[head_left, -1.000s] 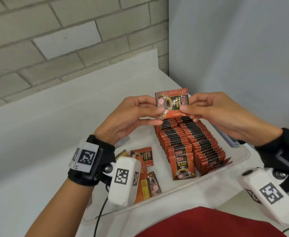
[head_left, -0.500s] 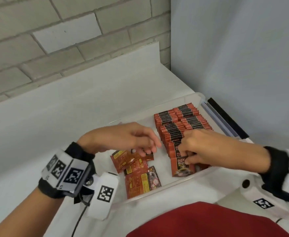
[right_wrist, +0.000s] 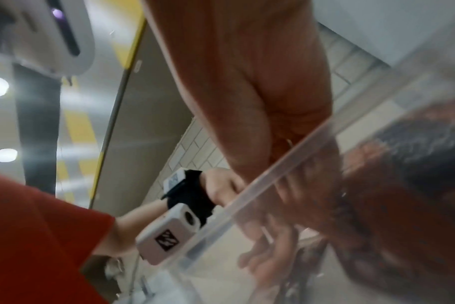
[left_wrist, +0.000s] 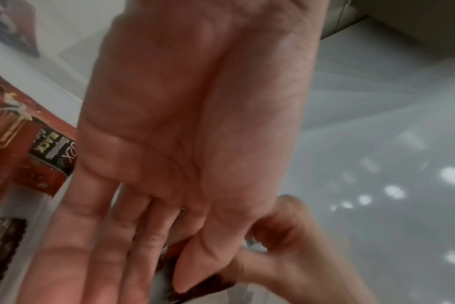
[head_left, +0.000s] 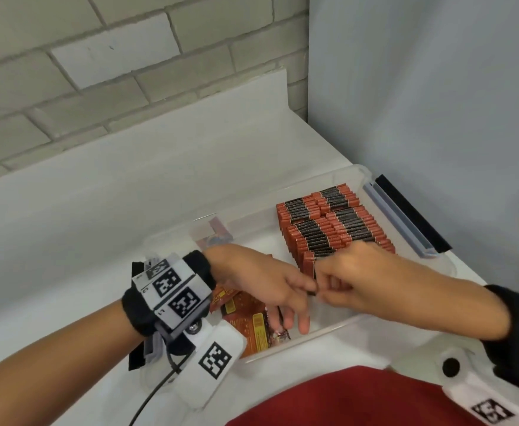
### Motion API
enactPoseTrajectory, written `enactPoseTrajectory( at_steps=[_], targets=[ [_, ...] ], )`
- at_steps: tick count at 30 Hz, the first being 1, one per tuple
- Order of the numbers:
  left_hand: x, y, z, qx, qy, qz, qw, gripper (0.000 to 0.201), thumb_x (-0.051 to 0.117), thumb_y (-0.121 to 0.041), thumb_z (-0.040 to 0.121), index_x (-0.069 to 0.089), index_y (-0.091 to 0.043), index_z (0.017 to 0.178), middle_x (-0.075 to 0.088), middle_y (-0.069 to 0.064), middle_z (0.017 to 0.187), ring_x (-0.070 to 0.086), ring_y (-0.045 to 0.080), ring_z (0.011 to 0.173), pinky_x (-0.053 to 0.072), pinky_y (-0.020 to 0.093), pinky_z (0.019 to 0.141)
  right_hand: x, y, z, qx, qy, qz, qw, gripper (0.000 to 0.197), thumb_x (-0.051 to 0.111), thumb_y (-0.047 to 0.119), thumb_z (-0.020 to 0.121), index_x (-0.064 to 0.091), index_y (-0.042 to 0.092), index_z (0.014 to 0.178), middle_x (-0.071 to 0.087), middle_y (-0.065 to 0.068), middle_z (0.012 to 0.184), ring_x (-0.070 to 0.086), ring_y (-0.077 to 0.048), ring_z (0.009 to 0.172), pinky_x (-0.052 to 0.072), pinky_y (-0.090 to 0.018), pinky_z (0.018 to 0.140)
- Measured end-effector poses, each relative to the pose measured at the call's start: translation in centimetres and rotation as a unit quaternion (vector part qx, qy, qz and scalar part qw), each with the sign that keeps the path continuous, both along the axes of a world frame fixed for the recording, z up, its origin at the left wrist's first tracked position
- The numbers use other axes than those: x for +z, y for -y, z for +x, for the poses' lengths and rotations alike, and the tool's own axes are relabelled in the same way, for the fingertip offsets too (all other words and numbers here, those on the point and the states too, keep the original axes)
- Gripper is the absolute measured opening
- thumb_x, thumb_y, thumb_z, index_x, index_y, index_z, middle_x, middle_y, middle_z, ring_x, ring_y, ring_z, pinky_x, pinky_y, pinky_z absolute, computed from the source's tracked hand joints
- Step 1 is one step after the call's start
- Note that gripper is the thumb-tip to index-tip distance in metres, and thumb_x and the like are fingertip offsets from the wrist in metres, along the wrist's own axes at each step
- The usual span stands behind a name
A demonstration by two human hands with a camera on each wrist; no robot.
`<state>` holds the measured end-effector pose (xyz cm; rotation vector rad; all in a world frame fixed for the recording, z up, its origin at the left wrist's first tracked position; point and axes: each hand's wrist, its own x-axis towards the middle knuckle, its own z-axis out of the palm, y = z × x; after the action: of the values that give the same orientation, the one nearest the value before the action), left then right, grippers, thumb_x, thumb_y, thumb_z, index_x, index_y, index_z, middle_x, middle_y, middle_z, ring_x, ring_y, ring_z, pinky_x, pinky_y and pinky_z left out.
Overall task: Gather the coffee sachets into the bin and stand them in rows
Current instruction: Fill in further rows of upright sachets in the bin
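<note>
A clear plastic bin (head_left: 282,347) holds rows of red-and-black coffee sachets (head_left: 328,229) standing on edge along its right side. Several loose sachets (head_left: 249,318) lie flat in the bin's left part, under my left palm. My hands meet at the near end of the front row. The left hand (head_left: 308,287) pinches a sachet (left_wrist: 203,281) between thumb and forefinger while its other fingers hang straight. My right hand (head_left: 328,287), fingers curled, pinches the same sachet from the other side. In the right wrist view the bin's rim (right_wrist: 273,170) crosses in front of the blurred hands.
The bin's lid, bluish with a black strip (head_left: 405,222), lies against the bin's right side. A white counter (head_left: 98,226) stretches to the left, with a brick wall behind and a grey panel on the right. A red shirt fills the bottom edge.
The sachet held up in both hands came down to the front of the row. My left hand dipped towards the loose sachets, then moved right to join the right hand there.
</note>
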<state>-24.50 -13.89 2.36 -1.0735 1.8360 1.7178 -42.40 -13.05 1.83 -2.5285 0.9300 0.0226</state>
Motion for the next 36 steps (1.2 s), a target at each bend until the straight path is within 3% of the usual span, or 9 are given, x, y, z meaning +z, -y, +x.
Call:
enactPoseTrajectory(
  at_steps=[3,6,8,10,12,16,21,30,36],
  targets=[
    [1.0,0.2,0.1,-0.026,0.027,-0.028,0.999,0.027,0.041,-0.009,0.1,0.052,-0.026,0.117,0.065,0.014,0.116,0.063,0.017,0.09,0.052,0.025,0.085,-0.8,-0.5,0.5,-0.029,-0.038,0.046,0.998,0.026,0.046,0.033,0.099,0.065,0.016,0.09,0.064,0.001,0.081,0.058,-0.013,0.073,0.043,-0.023,0.068],
    [3.6,1.3,1.1,-0.077,0.066,-0.225,0.969,0.034,0.044,-0.02,0.1,0.05,-0.024,0.134,0.063,-0.006,0.116,0.061,-0.002,0.089,0.049,0.021,0.09,-0.9,-0.2,0.5,-0.054,-0.043,0.073,0.995,0.033,0.042,0.03,0.1,0.047,0.021,0.07,0.055,0.005,0.071,0.055,-0.011,0.063,0.044,-0.022,0.062],
    [5.3,2.0,1.6,-0.039,0.019,-0.333,0.942,0.038,0.045,-0.012,0.098,0.052,-0.025,0.133,0.055,-0.012,0.125,0.054,-0.001,0.109,0.042,0.017,0.096,-0.9,-0.1,0.6,-0.062,-0.057,0.083,0.993,0.035,0.04,0.03,0.101,0.044,0.022,0.067,0.055,0.004,0.07,0.056,-0.013,0.063,0.05,-0.027,0.066],
    [5.7,2.2,1.4,-0.041,-0.008,-0.348,0.937,0.056,0.044,-0.003,0.095,0.035,-0.025,0.146,0.038,-0.01,0.148,0.038,0.002,0.131,0.03,0.011,0.107,-1.0,-0.2,0.9,-0.05,-0.074,0.075,0.993,0.033,0.038,0.029,0.102,0.05,0.018,0.073,0.061,-0.001,0.078,0.061,-0.017,0.068,0.054,-0.034,0.072],
    [4.6,2.1,1.0,-0.104,0.05,-0.328,0.938,0.075,0.041,0.001,0.094,0.002,-0.02,0.154,0.004,-0.007,0.162,0.006,0.001,0.144,0.006,0.006,0.112,-1.2,-0.2,1.2,-0.029,-0.094,0.058,0.994,0.032,0.034,0.027,0.104,0.055,0.012,0.086,0.063,-0.005,0.088,0.063,-0.021,0.077,0.054,-0.037,0.078],
    [1.6,2.1,0.9,-0.188,0.156,-0.298,0.923,0.093,0.04,0.009,0.088,-0.031,-0.014,0.143,-0.036,0.002,0.152,-0.028,0.01,0.141,-0.016,0.023,0.113,-1.6,-0.3,1.1,-0.013,-0.058,0.062,0.996,0.035,0.031,0.03,0.104,0.058,0.009,0.098,0.061,-0.004,0.095,0.059,-0.02,0.084,0.049,-0.035,0.084],
    [0.7,2.7,1.4,-0.222,0.174,-0.33,0.901,0.101,0.043,0.011,0.08,-0.033,-0.014,0.141,-0.038,0.002,0.151,-0.033,0.01,0.139,-0.023,0.03,0.113,-2.6,-0.5,1.2,-0.027,-0.037,0.073,0.996,0.035,0.032,0.026,0.102,0.057,0.001,0.104,0.059,-0.018,0.097,0.055,-0.033,0.091,0.043,-0.042,0.081],
    [2.4,3.2,2.7,-0.074,0.081,-0.287,0.952,0.095,0.039,0.015,0.086,-0.016,-0.03,0.15,-0.018,-0.016,0.156,-0.018,-0.005,0.141,-0.011,0.019,0.116,-2.7,-0.1,1.3,-0.036,-0.061,0.062,0.996,0.034,0.034,0.029,0.102,0.058,0.004,0.1,0.06,-0.014,0.094,0.056,-0.029,0.088,0.04,-0.036,0.076],
    [1.3,3.1,2.7,-0.114,0.179,-0.309,0.927,0.096,0.039,0.013,0.086,-0.029,-0.021,0.144,-0.031,-0.002,0.155,-0.025,0.005,0.141,-0.011,0.023,0.117,-2.3,-0.3,1.3,-0.044,-0.075,0.063,0.994,0.033,0.034,0.031,0.102,0.057,0.006,0.097,0.053,-0.008,0.086,0.047,-0.022,0.079,0.037,-0.033,0.074]
  ],
)
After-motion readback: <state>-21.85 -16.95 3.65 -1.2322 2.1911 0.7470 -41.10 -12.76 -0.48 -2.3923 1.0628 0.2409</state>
